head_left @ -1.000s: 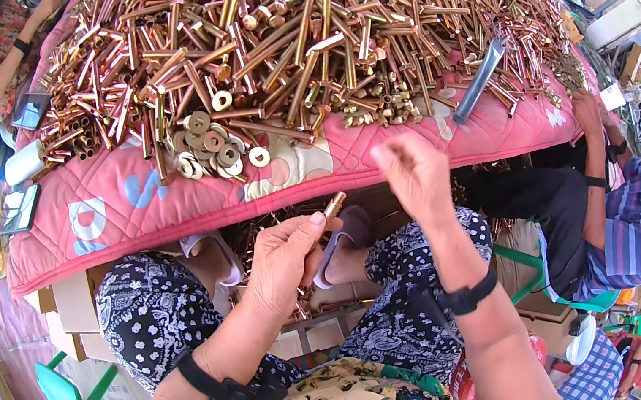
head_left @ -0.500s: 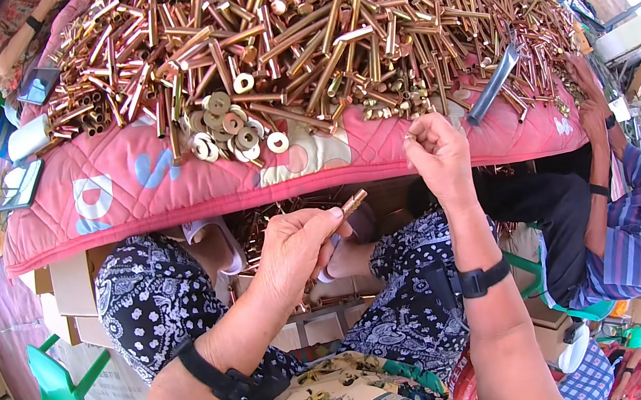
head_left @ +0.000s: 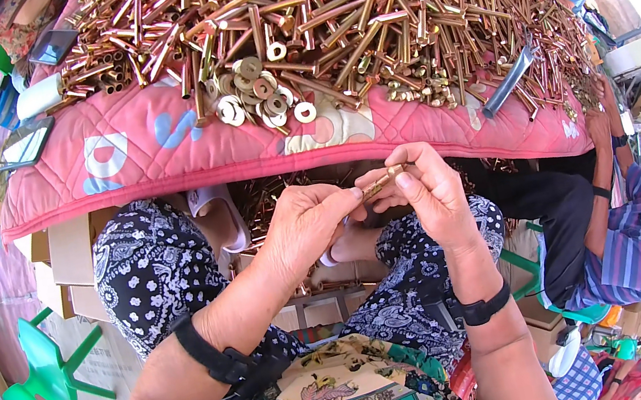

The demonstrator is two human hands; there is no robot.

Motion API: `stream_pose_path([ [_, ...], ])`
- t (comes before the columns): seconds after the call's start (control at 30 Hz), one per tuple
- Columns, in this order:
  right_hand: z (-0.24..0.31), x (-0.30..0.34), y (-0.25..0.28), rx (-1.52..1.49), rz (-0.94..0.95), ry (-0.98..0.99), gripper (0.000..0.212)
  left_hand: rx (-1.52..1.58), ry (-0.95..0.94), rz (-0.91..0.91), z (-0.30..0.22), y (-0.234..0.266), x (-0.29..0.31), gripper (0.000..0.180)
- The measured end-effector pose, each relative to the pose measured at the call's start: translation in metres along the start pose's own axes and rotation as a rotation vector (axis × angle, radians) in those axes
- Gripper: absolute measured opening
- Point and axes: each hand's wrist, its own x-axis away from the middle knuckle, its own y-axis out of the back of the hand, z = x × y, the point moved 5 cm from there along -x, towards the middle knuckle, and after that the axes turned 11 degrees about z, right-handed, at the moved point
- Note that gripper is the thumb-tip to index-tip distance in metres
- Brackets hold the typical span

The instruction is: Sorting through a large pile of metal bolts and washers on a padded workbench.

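A short gold-coloured threaded bolt (head_left: 375, 187) sits in the pinch of my left hand (head_left: 303, 224), its threaded end pointing right. My right hand (head_left: 436, 197) has thumb and forefinger closed on a small gold nut (head_left: 396, 171) at that end. The two hands meet above my lap, just in front of the blanket's edge. Whether the nut is threaded on is hidden by the fingers. Beyond them lies a big heap of copper-coloured bolts and sleeves (head_left: 323, 19). At its near side are a pile of flat washers (head_left: 275, 105) and a cluster of small nuts (head_left: 417, 91).
A pink quilted blanket (head_left: 153, 174) lies under the heap. Far left are a phone (head_left: 27, 142) and a white roll (head_left: 39, 97). A grey metal trough (head_left: 509, 83) rests on the right. A person in a striped shirt (head_left: 630, 252) sits close right; a green chair (head_left: 45, 377) stands left.
My right hand has come down and left from the blanket's edge, bringing the small nut to the bolt's end. My left hand has risen slightly, and the view has shifted a little.
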Motion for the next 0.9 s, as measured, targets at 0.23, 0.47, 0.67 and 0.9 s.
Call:
stream_pose_path([
  [0.23,0.009,-0.002,-0.007,0.193,-0.005,0.058,0.01,-0.013,-0.043,-0.027,0.0,0.008,0.004,0.029],
  [0.47,0.015,0.0,-0.008,0.598,-0.077,-0.036,0.017,-0.467,-0.181,-0.103,-0.013,0.01,0.014,0.025],
  [0.67,0.01,-0.006,-0.015,0.515,-0.089,0.02,0.026,-0.612,-0.218,-0.15,-0.022,0.013,0.021,0.024],
  [0.9,-0.001,-0.009,-0.02,0.226,-0.132,-0.004,0.032,-0.588,-0.137,-0.144,-0.019,0.022,0.024,0.023],
])
